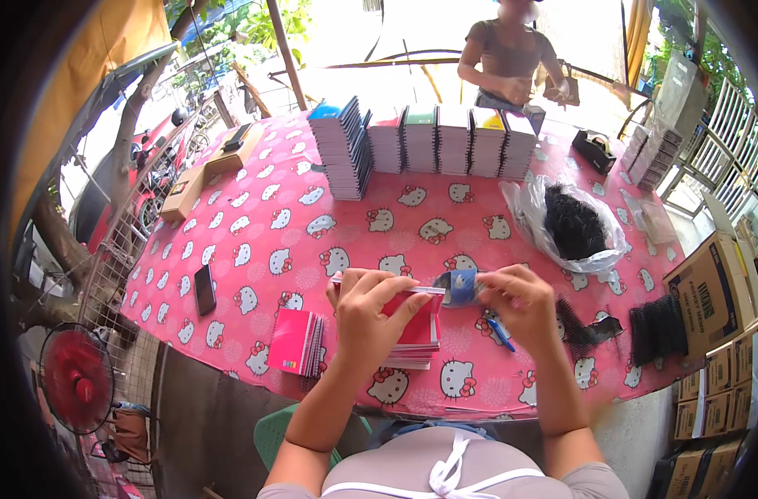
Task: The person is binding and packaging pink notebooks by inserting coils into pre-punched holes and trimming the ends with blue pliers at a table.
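My left hand point(369, 309) is closed on a pink-covered notebook point(424, 290), whose white page edge points up between thumb and fingers. Beneath it lies a small stack of red-pink notebooks point(419, 333). To the right, my right hand point(516, 298) has its fingertips drawn together beside a blue packet or wrapper point(459, 288); whatever it pinches is too small to make out. A blue pen point(501, 334) lies below that hand. Left of the left wrist sits another stack of pink spiral notebooks point(294, 341).
Tall stacks of spiral notebooks point(339, 150) line the table's far side. A plastic bag of black coils point(574, 223), loose black coils point(657, 329) and cartons point(711, 283) are at right. A phone point(204, 289) and a fan point(78, 378) are at left. A person point(512, 58) stands beyond.
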Demonstrator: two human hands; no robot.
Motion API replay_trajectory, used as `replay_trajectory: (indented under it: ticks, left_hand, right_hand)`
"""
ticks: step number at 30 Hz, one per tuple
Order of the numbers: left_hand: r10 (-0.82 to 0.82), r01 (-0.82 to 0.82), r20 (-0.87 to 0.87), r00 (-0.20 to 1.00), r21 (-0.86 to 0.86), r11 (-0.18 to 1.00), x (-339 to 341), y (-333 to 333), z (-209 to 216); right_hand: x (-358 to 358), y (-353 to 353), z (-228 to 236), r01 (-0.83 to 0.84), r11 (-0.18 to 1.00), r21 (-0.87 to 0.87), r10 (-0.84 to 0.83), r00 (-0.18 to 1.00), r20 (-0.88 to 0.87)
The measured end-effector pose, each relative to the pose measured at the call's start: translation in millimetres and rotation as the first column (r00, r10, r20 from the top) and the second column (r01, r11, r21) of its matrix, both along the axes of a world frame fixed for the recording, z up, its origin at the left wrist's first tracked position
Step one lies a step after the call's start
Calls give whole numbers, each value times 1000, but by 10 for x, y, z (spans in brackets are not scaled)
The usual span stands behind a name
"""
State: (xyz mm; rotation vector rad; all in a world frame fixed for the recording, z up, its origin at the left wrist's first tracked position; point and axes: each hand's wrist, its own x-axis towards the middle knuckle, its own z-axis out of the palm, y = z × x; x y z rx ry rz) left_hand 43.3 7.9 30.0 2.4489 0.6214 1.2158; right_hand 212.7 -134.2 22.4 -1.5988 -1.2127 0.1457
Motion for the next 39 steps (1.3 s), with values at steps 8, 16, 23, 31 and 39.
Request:
replay_trajectory:
  ticks: [8, 16, 23, 31, 39]
  left_hand:
    - [-2, 2, 9, 1000, -4, 1000, -14, -7, 3]
    - [33, -33, 2, 999, -11, 999, 62, -21, -10]
    - [44, -44, -2, 999, -55, 998, -29, 12, -99]
    - [27, -27, -6, 1000, -105, 994, 19, -95, 19]
    - [-21, 25, 42, 999, -93, 995, -7, -49, 12]
  right_hand:
    - [-100, 141, 184, -23, 999, -25, 25, 996, 87]
    - [150, 201, 270, -288, 916, -278, 278, 958, -77]
    - [-210, 331, 221, -76, 995, -62, 95, 887, 451]
    - [-384, 317, 181, 100, 995, 17, -99, 927, 361]
    - [-381, 383, 86, 34, 994, -103, 19, 879, 477]
